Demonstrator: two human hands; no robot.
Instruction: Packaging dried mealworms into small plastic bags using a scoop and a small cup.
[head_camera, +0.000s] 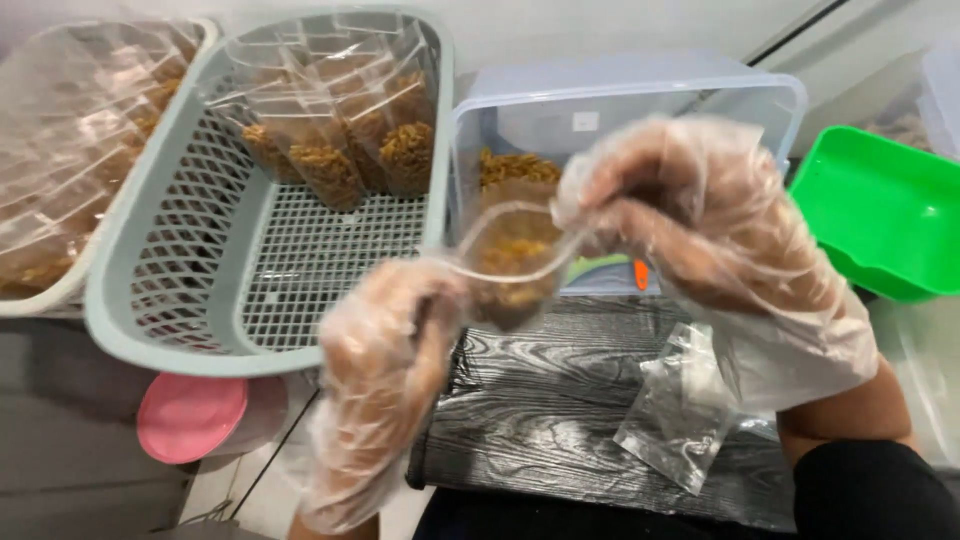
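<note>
Nearest: empty clear bags (680, 415) lying on dark woodgrain bench (560, 400). Above it, both hands gloved. Left hand (385, 370) fingers pinched shut on left top corner of small clear bag (510, 265) w/ brown snack inside; right hand (690, 215) fingers clamped on right corner. Bag held mid-air. Behind: clear lidded tub (620, 110), grey basket (200, 300) w/ filled bags (350, 140), green tray (885, 205) at right.
</note>
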